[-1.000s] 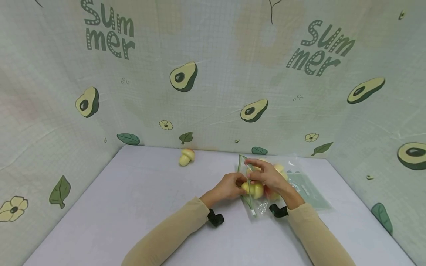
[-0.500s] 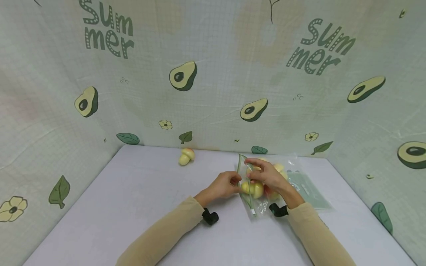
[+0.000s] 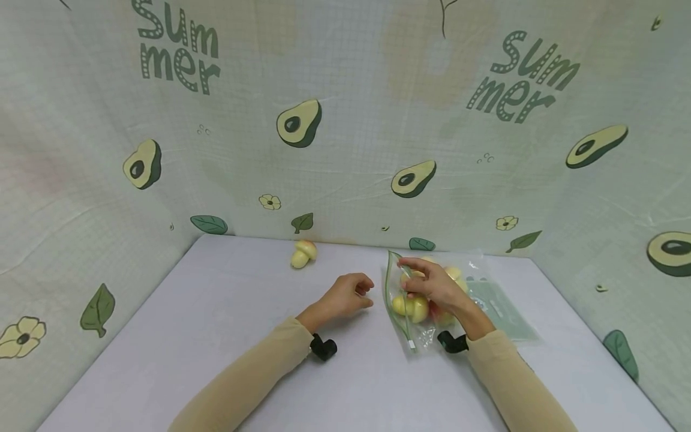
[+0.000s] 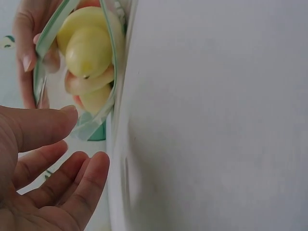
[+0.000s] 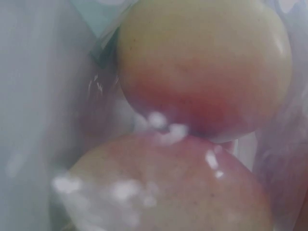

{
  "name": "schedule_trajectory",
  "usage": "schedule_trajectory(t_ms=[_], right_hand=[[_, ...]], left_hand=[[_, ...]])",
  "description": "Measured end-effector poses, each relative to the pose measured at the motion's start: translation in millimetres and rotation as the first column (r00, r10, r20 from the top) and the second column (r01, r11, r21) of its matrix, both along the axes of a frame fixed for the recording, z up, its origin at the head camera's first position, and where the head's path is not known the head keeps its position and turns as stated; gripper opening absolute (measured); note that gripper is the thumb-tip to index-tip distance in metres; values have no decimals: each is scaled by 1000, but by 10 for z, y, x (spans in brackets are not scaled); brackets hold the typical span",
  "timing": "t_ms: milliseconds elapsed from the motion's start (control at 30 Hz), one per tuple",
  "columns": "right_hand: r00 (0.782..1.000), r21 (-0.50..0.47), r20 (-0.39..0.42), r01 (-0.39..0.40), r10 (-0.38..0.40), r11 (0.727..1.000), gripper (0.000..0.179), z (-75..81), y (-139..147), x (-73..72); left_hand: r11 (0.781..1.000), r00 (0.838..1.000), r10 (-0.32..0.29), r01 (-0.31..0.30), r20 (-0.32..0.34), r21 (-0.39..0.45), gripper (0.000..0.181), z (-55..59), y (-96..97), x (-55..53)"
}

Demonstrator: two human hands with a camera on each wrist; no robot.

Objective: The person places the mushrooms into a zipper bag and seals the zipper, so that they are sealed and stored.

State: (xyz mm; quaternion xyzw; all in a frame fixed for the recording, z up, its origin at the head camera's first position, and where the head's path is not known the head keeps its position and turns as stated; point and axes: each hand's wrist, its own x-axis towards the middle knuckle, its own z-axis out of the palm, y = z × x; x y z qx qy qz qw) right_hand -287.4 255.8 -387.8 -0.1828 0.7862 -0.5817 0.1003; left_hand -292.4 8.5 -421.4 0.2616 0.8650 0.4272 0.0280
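A clear zip bag (image 3: 499, 307) with a green-edged mouth lies toward the right, its opening facing left. Inside are several yellow mushroom-shaped pieces (image 3: 414, 308) with reddish caps. My right hand (image 3: 439, 291) pinches the upper edge of the bag near its mouth. Left of the opening, my left hand (image 3: 342, 296) hovers with nothing in it, fingers loosely bent and thumb apart in the left wrist view. Through hazy plastic, the right wrist view shows two rounded, red-blushed caps (image 5: 202, 72) close up.
One more yellow mushroom-shaped piece (image 3: 303, 254) lies by itself at the back of the white table (image 3: 216, 312). A cloth printed with avocados (image 3: 299, 124) hangs behind and at both sides.
My left hand has drawn back leftward from the bag's mouth, away from the mushroom-shaped piece just inside it. The right hand and the bag have stayed in place.
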Motion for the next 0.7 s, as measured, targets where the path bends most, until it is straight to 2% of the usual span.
schedule_trajectory(t_ms=[300,600,700], right_hand=[[1000,-13,-10,-14,14,1000,61,-16,9,-7],[1000,-12,-11,-20,20,1000,61,-1,8,1],[1000,-18,-7,-17,17,1000,61,-2,5,1]], left_hand=[[1000,1000,14,-14,-8,10,36,50,-234,-79],[997,998,64,-63,-21,37,33,286,-397,-164],[996,996,85,-84,-31,11,32,320,-432,-178]])
